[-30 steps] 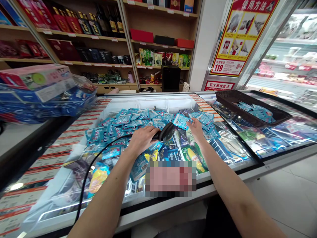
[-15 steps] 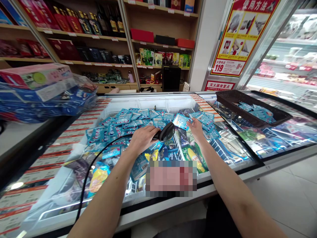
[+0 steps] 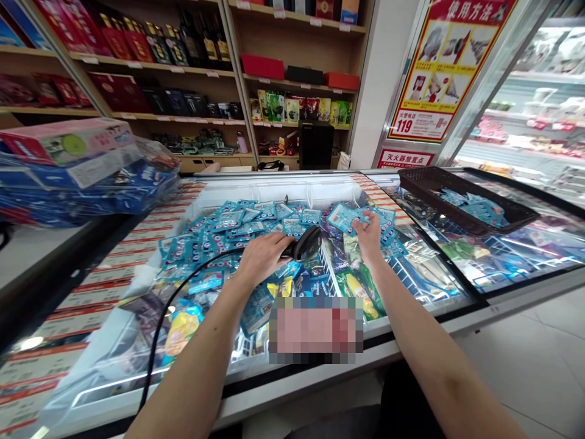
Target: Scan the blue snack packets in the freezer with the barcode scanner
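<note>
The flat, light-blue plastic packet (image 3: 342, 217) in my right hand (image 3: 368, 235) is a small rectangle with a pale panel, perhaps a barcode, and a row of dark-and-white round marks along its lower edge. I hold it by its right end, thumb and fingers pinched shut on it, just above the glass-topped white chest freezer (image 3: 388, 352) and to the right of a heap of matching blue packets (image 3: 223, 235). The packet's print is too small to read. Behind, the red-and-yellow poster (image 3: 445, 67) reads 使用方法, with 火警电话 and a large 119 below; the red sign (image 3: 405, 158) under it says 灭火器放置点. My left hand (image 3: 264, 251) lies palm down, fingers wrapped around the handle of a black corded handheld scanner (image 3: 309, 244) — its head is turned toward the packet, near but apart. Both bare forearms stretch forward over the freezer's edge, slanting inward — my right wrist bent slightly up.
</note>
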{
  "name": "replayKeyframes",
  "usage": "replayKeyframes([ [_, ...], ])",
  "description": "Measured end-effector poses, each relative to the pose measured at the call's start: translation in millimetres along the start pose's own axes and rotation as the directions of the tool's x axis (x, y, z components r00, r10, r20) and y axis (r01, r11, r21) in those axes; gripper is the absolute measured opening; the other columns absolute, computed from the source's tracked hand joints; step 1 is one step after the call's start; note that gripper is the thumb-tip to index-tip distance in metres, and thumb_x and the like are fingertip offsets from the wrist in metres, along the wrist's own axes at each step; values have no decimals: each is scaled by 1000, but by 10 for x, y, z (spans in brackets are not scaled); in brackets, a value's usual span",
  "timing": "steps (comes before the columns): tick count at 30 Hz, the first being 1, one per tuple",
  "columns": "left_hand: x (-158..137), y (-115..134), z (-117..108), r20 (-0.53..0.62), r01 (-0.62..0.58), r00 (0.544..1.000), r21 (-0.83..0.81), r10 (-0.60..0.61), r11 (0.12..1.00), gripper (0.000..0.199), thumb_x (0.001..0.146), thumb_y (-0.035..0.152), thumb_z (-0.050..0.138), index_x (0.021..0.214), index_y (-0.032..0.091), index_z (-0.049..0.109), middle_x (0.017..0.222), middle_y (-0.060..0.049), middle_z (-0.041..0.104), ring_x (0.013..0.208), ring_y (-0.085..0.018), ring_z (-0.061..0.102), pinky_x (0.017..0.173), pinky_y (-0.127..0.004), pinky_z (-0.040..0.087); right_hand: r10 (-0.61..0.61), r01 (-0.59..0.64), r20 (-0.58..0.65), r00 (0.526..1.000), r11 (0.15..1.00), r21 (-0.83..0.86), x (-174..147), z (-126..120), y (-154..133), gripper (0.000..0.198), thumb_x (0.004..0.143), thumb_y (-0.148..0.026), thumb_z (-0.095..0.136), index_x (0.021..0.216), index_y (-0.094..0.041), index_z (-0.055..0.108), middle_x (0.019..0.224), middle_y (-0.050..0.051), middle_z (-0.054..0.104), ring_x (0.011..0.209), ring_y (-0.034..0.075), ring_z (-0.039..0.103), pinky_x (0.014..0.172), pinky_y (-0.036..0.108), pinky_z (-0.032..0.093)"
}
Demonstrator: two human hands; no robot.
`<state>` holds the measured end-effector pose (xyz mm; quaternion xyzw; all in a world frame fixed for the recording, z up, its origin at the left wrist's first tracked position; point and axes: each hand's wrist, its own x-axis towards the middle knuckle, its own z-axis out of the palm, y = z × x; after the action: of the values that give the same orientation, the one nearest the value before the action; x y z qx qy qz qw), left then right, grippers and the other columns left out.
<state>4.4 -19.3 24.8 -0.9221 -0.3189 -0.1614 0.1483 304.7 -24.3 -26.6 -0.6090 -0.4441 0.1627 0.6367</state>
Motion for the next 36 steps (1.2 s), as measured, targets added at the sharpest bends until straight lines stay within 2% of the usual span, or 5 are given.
replayKeyframes([
  [7,-31,-48,-20,0,41,999,19,-41,999,38,83,36,56,118,21,54,115,-10,61,103,-25,58,81,-34,46,-52,39,-198,979,997,-69,175,-307,-2,45,82,-44,46,117,-17,43,73,-3,43,64,16,49,64,33,47],
  [12,-49,-78,-33,9,51,999,28,-51,998,36,83,34,56,117,21,54,110,-8,63,102,-24,59,82,-34,46,-90,-16,-205,975,884,-467,172,-427,-41,48,79,-36,50,121,-13,47,87,8,58,86,24,52,83,40,41],
  [19,-55,-94,-27,1,65,998,15,-65,998,36,82,37,56,116,22,55,106,-8,63,100,-25,59,79,-34,46,-166,-29,-172,971,633,-774,85,-416,-80,48,81,-41,50,121,-15,54,114,18,56,112,34,39,94,51,29],
  [28,-63,-99,-49,6,74,997,18,-74,997,35,83,36,55,116,22,55,107,-8,63,101,-25,59,79,-33,45,-236,126,9,972,487,-864,5,-305,-33,49,88,-50,42,123,-19,58,134,17,46,121,37,34,98,58,22],
  [36,-65,-105,-49,5,84,996,27,-84,996,36,82,35,55,115,22,56,105,-9,64,100,-25,59,78,-33,46,-240,201,100,966,447,-872,-11,-304,10,49,87,-51,41,124,-22,57,142,14,41,130,37,27,103,66,7],
])
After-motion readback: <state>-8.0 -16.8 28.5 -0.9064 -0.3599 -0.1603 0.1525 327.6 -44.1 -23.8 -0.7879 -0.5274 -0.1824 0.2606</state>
